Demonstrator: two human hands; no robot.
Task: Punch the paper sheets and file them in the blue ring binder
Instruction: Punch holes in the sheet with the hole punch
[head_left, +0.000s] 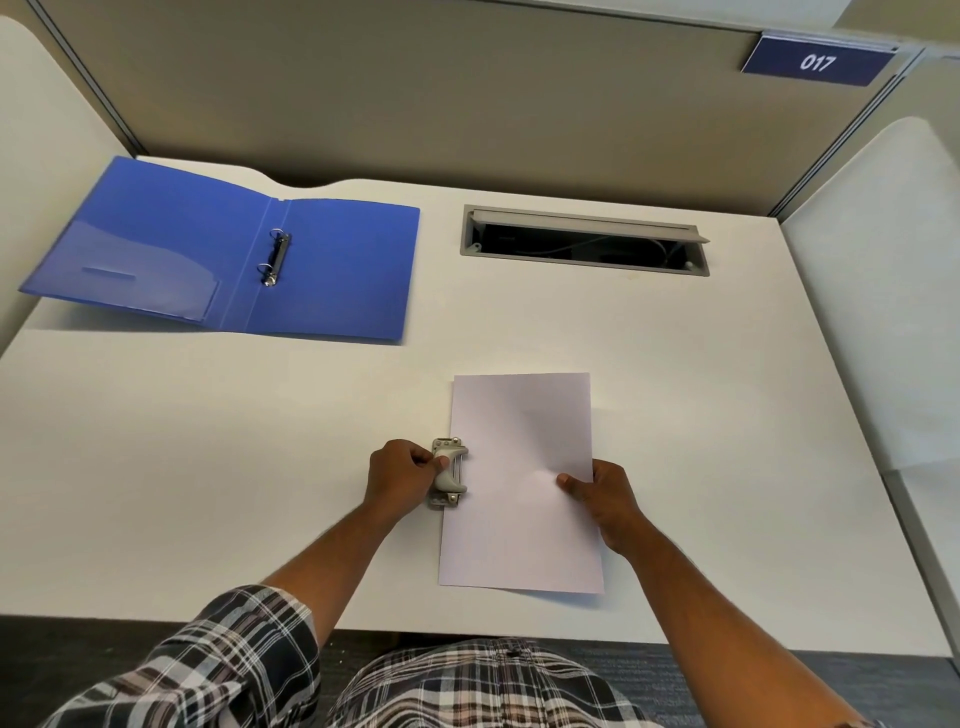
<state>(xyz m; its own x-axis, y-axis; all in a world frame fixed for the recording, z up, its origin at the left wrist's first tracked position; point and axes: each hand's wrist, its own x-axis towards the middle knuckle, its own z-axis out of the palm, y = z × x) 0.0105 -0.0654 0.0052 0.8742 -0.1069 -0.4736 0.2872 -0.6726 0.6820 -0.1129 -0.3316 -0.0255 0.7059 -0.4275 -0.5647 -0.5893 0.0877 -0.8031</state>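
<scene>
White paper sheets (519, 447) lie flat near the front of the desk, their left edge pushed into a small grey hole punch (449, 472). My left hand (400, 474) grips the punch from the left, thumb on its lever. My right hand (605, 499) pinches the sheets' right edge, thumb on top. The blue ring binder (332, 270) lies open at the far left, its two metal rings (275, 258) shut on the spine. Its left cover hangs past the desk edge.
The white desk (208, 441) is walled by beige partitions at the back and both sides. A grey cable hatch (584, 239) stands open at the back centre-right. A blue sign reading 017 (816, 61) hangs at the top right.
</scene>
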